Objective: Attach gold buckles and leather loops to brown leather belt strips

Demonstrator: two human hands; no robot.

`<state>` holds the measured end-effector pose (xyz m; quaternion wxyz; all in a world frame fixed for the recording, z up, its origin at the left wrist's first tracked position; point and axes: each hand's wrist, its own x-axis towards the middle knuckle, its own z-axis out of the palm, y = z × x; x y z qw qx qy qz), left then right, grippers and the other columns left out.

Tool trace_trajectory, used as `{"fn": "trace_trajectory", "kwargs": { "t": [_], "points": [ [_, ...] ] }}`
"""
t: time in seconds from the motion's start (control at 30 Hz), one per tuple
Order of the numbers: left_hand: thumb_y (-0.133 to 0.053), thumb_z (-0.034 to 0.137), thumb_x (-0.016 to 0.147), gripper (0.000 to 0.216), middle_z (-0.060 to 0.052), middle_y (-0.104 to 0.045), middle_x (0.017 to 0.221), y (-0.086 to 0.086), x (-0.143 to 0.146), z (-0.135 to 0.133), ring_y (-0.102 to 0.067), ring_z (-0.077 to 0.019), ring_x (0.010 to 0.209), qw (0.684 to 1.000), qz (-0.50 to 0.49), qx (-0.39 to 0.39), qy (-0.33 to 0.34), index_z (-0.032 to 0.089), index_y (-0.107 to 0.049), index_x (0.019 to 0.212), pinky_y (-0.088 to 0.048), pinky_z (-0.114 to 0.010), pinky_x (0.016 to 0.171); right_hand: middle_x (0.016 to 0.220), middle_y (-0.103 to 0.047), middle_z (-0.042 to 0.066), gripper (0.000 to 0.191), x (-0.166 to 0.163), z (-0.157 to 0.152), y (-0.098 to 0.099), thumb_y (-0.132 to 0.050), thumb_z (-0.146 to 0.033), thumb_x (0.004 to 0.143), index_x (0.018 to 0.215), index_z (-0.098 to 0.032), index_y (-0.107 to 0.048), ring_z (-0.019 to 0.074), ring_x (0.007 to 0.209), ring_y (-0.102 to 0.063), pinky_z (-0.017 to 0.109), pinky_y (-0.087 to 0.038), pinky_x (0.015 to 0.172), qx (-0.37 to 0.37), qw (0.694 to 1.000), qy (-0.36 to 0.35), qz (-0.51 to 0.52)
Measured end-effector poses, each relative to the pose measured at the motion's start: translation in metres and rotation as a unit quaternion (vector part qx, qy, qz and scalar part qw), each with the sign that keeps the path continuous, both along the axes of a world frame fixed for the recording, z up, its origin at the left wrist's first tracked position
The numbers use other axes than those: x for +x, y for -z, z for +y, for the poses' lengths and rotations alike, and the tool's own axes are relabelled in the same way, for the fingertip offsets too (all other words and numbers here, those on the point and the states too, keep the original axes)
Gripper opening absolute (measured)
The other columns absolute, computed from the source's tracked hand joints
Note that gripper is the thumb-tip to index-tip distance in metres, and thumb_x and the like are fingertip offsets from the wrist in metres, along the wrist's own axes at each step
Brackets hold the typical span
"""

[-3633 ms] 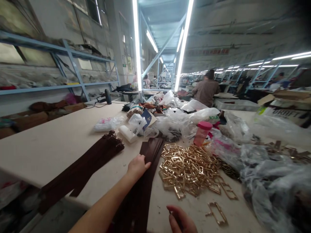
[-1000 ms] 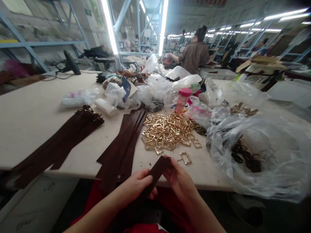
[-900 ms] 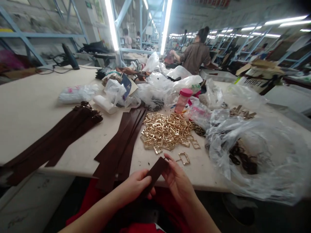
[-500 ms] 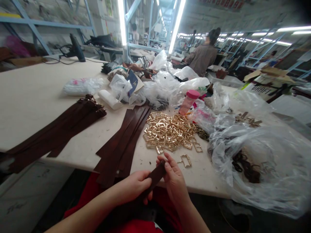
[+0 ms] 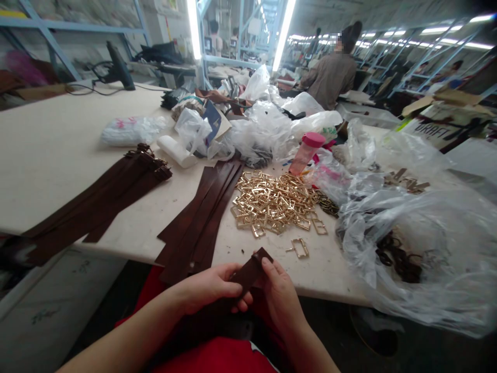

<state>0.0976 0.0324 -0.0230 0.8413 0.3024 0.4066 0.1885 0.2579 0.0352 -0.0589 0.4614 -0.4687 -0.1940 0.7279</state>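
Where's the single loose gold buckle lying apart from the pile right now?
In the head view the lone gold buckle lies on the table, just below the buckle pile and above the right hand, left of the clear plastic bag.

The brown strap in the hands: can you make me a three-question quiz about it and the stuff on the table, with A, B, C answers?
1. Where is the single loose buckle?
A. On the table, between the gold buckle pile and the hands
B. Inside a plastic bag
C. On the pink-lidded bottle

2. What colour is the bottle's lid?
A. Blue
B. Pink
C. Green

3. How is the brown strap held?
A. Lying flat on the table
B. By the left hand alone
C. By both hands, right hand at its end

Answers: 1 A, it lies alone on bare tabletop below the pile; 2 B, the cap is plainly pink; 3 C, fingers of both hands grip it.
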Motion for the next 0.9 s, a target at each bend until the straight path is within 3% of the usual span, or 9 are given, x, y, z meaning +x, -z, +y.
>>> {"fn": "trace_trajectory", "kwargs": {
  "t": [0.17,0.33,0.47,0.57,0.63,0.7,0.8,0.9],
  "points": [
    [-0.049,0.038,0.083,0.052,0.002,-0.061,0.066,0.001,-0.008,-0.009,-0.056,-0.0094,0.051,0.998,0.044,0.033,0.038,0.021,-0.031,0.129,-0.041,-0.020,0.051,0.099,-0.065,0.002,0.039,0.003,-0.004,0.002,-0.063,-0.032,0.074,0.110,-0.021,-0.051,0.0156,0.085,-0.060,0.027,-0.047,0.076,0.033,0.999,-0.025,-0.034],
    [-0.038,0.051,0.085,0.063,0.003,-0.059,0.057,0.005,0.000,-0.010,-0.056,-0.0111,0.046,0.992,0.097,0.082,0.018,0.020,-0.020,0.136,-0.039,-0.019,0.045,0.112,-0.060,0.006,0.061,-0.004,-0.014,0.008,-0.066,-0.032,0.072,0.124,-0.020,-0.037,0.0194,0.100,-0.057,0.031,-0.043,0.088,0.100,0.986,-0.037,-0.128],
    [-0.040,0.058,0.080,0.067,0.006,-0.052,0.048,0.014,0.011,-0.007,-0.049,-0.0107,0.039,0.985,0.136,0.104,-0.006,0.017,-0.028,0.132,-0.038,-0.019,0.039,0.114,-0.060,0.008,0.076,-0.006,-0.023,0.005,-0.063,-0.032,0.075,0.136,-0.021,-0.020,0.0205,0.103,-0.056,0.034,-0.041,0.092,0.137,0.968,-0.090,-0.192],
    [-0.045,0.059,0.077,0.057,0.007,-0.047,0.046,0.020,0.010,-0.005,-0.044,-0.0090,0.037,0.982,0.143,0.118,-0.024,0.016,-0.045,0.115,-0.036,-0.018,0.036,0.102,-0.064,0.005,0.074,0.009,-0.020,0.001,-0.061,-0.034,0.076,0.137,-0.022,-0.021,0.0194,0.090,-0.060,0.031,-0.046,0.080,0.186,0.941,-0.141,-0.244],
    [-0.046,0.057,0.078,0.047,0.008,-0.045,0.045,0.021,0.007,-0.004,-0.040,-0.0075,0.035,0.983,0.133,0.120,-0.027,0.016,-0.051,0.100,-0.031,-0.016,0.033,0.090,-0.063,0.004,0.058,0.032,-0.008,0.001,-0.059,-0.036,0.076,0.129,-0.022,-0.039,0.0179,0.078,-0.059,0.029,-0.046,0.070,0.232,0.901,-0.146,-0.337],
    [-0.046,0.057,0.077,0.040,0.009,-0.044,0.043,0.019,0.005,-0.004,-0.037,-0.0062,0.033,0.985,0.128,0.114,-0.030,0.017,-0.050,0.085,-0.027,-0.016,0.032,0.086,-0.060,0.004,0.037,0.061,0.013,0.003,-0.056,-0.038,0.078,0.110,-0.021,-0.056,0.0173,0.072,-0.056,0.029,-0.044,0.068,0.268,0.829,-0.113,-0.478],
    [-0.049,0.059,0.074,0.041,0.008,-0.047,0.043,0.016,0.009,-0.005,-0.040,-0.0066,0.034,0.986,0.135,0.092,-0.029,0.018,-0.046,0.078,-0.025,-0.016,0.034,0.088,-0.058,0.009,0.032,0.101,0.052,0.008,-0.052,-0.043,0.077,0.094,-0.017,-0.060,0.0193,0.071,-0.055,0.032,-0.041,0.067,0.247,0.706,-0.079,-0.659],
    [-0.049,0.059,0.073,0.042,0.005,-0.056,0.052,0.016,0.015,-0.007,-0.047,-0.0079,0.039,0.988,0.134,0.081,-0.012,0.018,-0.047,0.082,-0.029,-0.017,0.039,0.081,-0.059,0.009,0.034,0.120,0.078,0.011,-0.055,-0.048,0.072,0.084,-0.015,-0.058,0.0214,0.072,-0.055,0.031,-0.037,0.063,0.173,0.622,-0.143,-0.750]
  ]
}}
